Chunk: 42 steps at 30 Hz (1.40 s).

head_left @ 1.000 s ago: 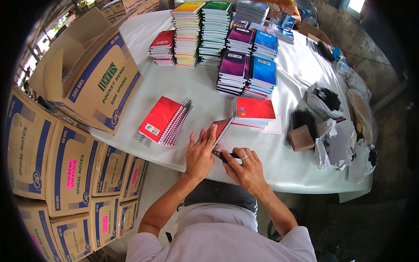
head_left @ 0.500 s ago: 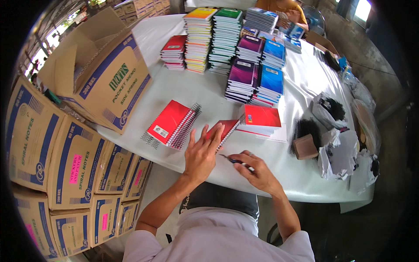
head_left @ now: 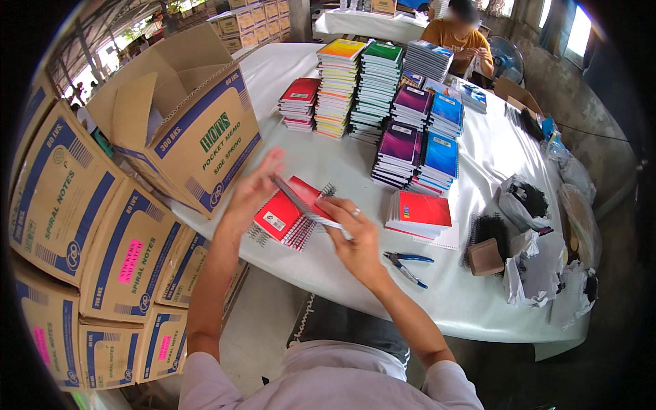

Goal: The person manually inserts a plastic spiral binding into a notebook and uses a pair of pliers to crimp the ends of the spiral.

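Note:
My right hand [head_left: 354,236] grips a small red spiral notebook [head_left: 309,199], held tilted over a pile of red spiral notebooks [head_left: 275,220] at the table's near left. Its wire-bound edge faces up toward my left hand [head_left: 258,183]. The left hand is raised beside the notebook's far end, fingers apart and slightly blurred; whether its thumb touches the notebook I cannot tell. Blue-handled cutting pliers [head_left: 408,265] lie spread on the table, right of my right hand. Loose spiral wire sticks out around the pile.
Another red notebook stack [head_left: 422,210] stands to the right. Beyond are tall stacks of yellow [head_left: 337,85], green [head_left: 377,89], purple [head_left: 400,147] and blue notebooks [head_left: 437,156]. Cardboard boxes [head_left: 198,137] crowd the left. Black wire bundles [head_left: 486,236] and torn wrapping [head_left: 536,263] lie right. A person [head_left: 447,41] sits across.
The pliers have left my right hand and lie on the table. That hand now holds the red notebook, moved left over the pile. My left hand has lifted away to the left.

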{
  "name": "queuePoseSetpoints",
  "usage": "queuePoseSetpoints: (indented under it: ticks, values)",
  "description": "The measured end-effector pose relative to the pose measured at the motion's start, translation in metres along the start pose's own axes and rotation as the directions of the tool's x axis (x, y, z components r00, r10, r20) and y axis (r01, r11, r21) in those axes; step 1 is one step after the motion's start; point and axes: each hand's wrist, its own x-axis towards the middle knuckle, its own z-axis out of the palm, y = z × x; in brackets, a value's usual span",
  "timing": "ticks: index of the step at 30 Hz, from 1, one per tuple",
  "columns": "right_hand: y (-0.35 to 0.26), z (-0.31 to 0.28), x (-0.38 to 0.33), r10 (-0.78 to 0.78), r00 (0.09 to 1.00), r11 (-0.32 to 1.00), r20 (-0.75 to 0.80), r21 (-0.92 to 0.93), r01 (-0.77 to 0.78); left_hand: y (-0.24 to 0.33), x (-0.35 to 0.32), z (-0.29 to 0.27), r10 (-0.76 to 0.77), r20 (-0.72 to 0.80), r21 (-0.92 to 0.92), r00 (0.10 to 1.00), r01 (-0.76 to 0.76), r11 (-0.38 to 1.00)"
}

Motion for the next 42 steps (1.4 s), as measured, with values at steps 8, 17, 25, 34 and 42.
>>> queuePoseSetpoints:
  ticks: [8, 17, 25, 34, 42]
  values:
    - [-0.002, 0.021, -0.022, -0.05, 0.96, 0.931, 0.277, -0.336, 0.145, -0.031, -0.008, -0.041, -0.331, 0.017, 0.391, 0.943, 0.298, 0.871]
    - [0.066, -0.148, 0.003, 0.203, 0.877, 0.782, 0.435, -0.611, 0.122, -0.005, 0.006, 0.008, -0.142, -0.148, 0.853, 0.979, 0.199, 0.483]
    - [0.105, -0.163, 0.017, 0.317, 0.711, 0.881, 0.627, -0.473, 0.025, -0.015, -0.019, 0.106, 0.197, 0.198, 0.922, 0.96, -0.251, 0.296]
    - [0.114, -0.169, 0.014, 0.232, 0.747, 0.929, 0.623, -0.37, 0.02, -0.045, -0.027, 0.128, 0.17, 0.28, 0.865, 0.945, -0.325, 0.382]
    - [0.113, -0.171, 0.013, 0.199, 0.754, 0.912, 0.626, -0.4, 0.091, -0.082, -0.041, 0.142, 0.088, 0.342, 0.808, 0.936, -0.34, 0.481]
